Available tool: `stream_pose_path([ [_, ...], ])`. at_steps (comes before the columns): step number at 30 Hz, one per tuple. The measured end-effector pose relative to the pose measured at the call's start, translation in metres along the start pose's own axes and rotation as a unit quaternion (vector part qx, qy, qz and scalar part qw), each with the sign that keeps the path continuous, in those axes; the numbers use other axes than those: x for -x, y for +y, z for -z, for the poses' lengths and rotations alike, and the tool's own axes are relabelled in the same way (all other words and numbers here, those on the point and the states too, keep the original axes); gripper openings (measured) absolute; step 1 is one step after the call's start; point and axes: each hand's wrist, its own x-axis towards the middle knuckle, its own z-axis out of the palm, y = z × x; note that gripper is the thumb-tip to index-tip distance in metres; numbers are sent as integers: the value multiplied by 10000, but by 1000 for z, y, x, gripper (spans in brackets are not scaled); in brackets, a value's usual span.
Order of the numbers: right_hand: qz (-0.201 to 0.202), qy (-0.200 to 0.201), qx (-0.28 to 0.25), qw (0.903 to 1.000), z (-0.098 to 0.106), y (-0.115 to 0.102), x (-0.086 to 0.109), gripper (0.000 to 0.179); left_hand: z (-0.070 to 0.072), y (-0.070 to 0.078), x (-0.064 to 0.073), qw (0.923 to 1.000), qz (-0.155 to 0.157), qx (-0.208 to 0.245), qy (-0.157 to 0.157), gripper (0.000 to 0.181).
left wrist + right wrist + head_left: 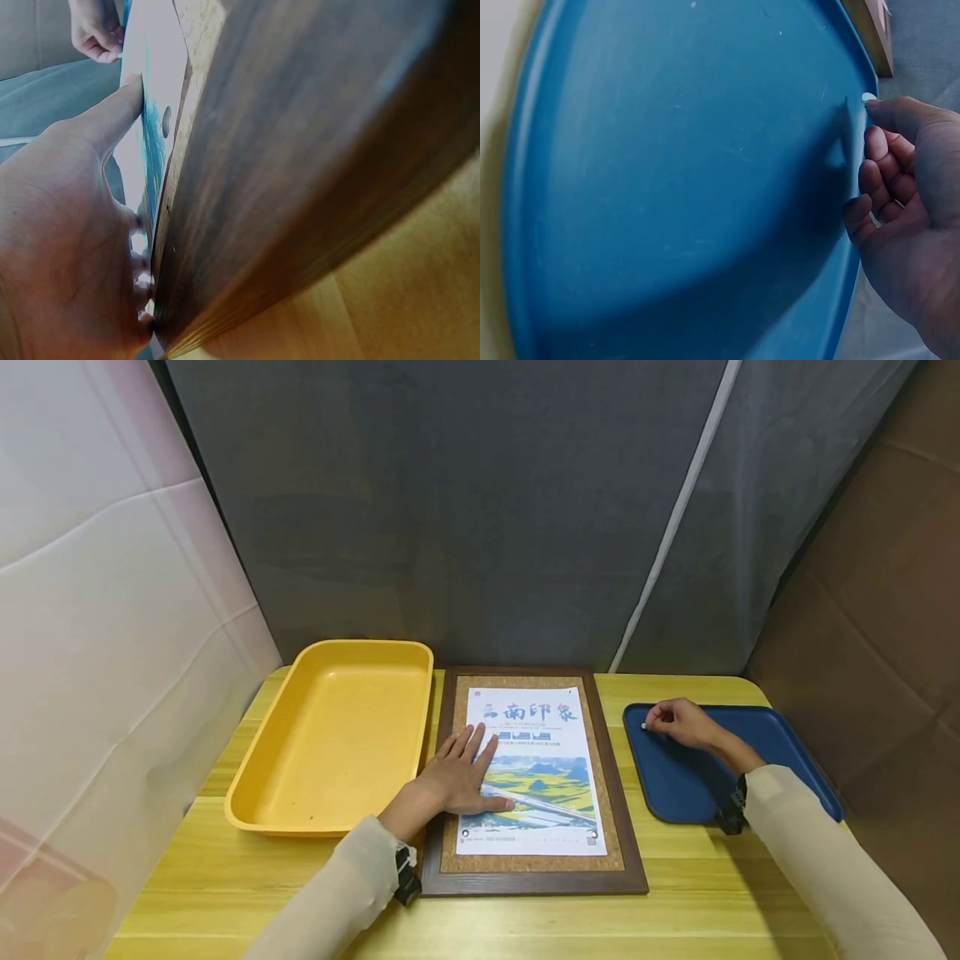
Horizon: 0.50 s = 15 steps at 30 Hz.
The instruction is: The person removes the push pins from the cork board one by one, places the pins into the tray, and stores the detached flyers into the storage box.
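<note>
My left hand (459, 777) lies spread on a printed poster (536, 718), fingers straight and thumb out to the side. The poster rests on a cork board (615, 852) with a dark brown wooden frame (534, 883). A round metal thumbtack (594, 834) sits at its lower right corner and another thumbtack (465, 833) at its lower left. Over the left end of a blue tray (780, 735), my right hand (686, 723) pinches a small thumbtack (868, 97) with a pale round head between thumb and forefinger. Its other fingers are curled in.
A deep yellow tray (330, 652) stands left of the board, close to its frame. All of these are on a yellow wooden table (525, 931). A grey curtain (450, 510) hangs behind, with a white cloth (112, 610) left and a brown one (885, 585) right.
</note>
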Motion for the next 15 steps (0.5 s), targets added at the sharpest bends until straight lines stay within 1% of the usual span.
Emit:
stream_pose_path([
  [15,-163,-32,-21,9999,0,2,3,9,0,0,-1,10000,8,30,-19,113],
])
